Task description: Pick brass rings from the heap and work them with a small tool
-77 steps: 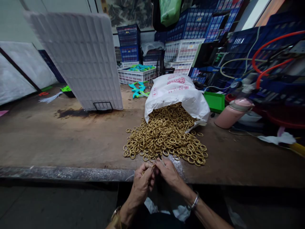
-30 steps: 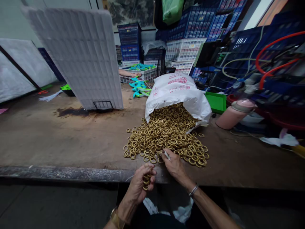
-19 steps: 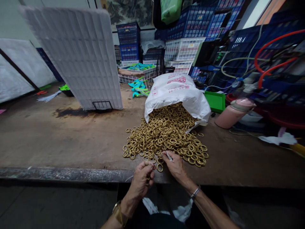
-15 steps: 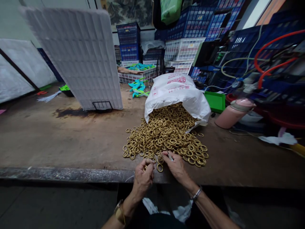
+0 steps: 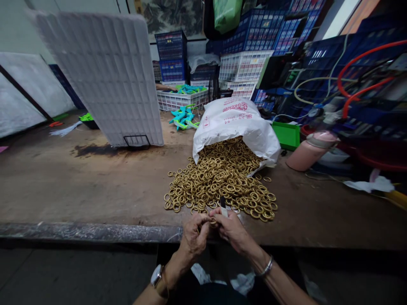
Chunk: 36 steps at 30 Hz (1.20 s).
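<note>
So the left hand is curled closed, thumb side up, with a bit of gold peeking out; can't tell how many rings are tucked in there. Its fingertips meet those of the right hand around one gold-coloured ring, and the right also grips a small blade-like tool, dark tip toward 12 o'clock.

From that meeting point, the loose ring pile sits right at 12, spilling out of a white bag just behind it. Pink bottle is off at 2 o'clock, turquoise pieces near 11, with a white crate past them and a co-worker's arm reaching over it.

I'd guess each ring is light, stiff and smooth, a little slippery, hard to break. Pinch the rim from opposite sides; scooping would probably just make them skate around.

Compared with half a second ago: the hands were apart then, with a ring lying on the table between them. Now they've come together with a ring at the fingertips, the tool stands more upright, and that other arm is farther back.
</note>
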{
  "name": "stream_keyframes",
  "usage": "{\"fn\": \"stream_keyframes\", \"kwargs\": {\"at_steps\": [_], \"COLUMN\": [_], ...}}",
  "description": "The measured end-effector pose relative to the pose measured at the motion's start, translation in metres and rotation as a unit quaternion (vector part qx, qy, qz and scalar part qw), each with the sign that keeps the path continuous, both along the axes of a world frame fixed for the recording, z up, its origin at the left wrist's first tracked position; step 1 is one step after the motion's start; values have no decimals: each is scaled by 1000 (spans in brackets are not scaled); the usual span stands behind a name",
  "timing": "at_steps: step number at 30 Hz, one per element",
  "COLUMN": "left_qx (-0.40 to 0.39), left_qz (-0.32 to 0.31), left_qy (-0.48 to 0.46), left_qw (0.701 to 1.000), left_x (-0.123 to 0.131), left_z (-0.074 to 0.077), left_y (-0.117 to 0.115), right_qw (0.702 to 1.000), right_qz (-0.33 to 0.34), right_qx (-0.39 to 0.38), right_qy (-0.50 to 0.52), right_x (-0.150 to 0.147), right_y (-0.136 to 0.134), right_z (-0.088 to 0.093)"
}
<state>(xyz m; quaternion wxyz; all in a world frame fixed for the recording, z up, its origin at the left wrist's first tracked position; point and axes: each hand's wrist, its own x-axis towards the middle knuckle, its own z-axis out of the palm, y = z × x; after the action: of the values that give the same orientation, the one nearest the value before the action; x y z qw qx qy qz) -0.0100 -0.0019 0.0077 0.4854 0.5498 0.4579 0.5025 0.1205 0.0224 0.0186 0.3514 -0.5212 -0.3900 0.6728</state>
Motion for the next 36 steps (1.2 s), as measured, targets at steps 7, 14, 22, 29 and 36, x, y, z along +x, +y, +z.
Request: {"fn": "stream_keyframes", "kwargs": {"at_steps": [7,14,22,29,36], "left_qx": [-111,-122,-191,-238,-243], "left_qz": [-8,-14,-33,-55,-69], "left_qy": [-85,-109,-149,-193,-252], "left_qw": [990,986,970,950,934], "left_x": [4,5,5,2,4], "left_z": [1,5,2,2,2], "left_y": [-9,-12,-11,-16,-18], "right_qw": [1000,999,985,997,995], "right_qz": [0,-5,0,18,47], "right_qx": [-5,-11,129,51,70], "right_qy": [22,36,-114,-46,-54], "right_x": [-2,-6,-10,-9,-6], "right_y": [-1,-9,-8,-14,-14], "right_z": [2,1,-8,4,0]}}
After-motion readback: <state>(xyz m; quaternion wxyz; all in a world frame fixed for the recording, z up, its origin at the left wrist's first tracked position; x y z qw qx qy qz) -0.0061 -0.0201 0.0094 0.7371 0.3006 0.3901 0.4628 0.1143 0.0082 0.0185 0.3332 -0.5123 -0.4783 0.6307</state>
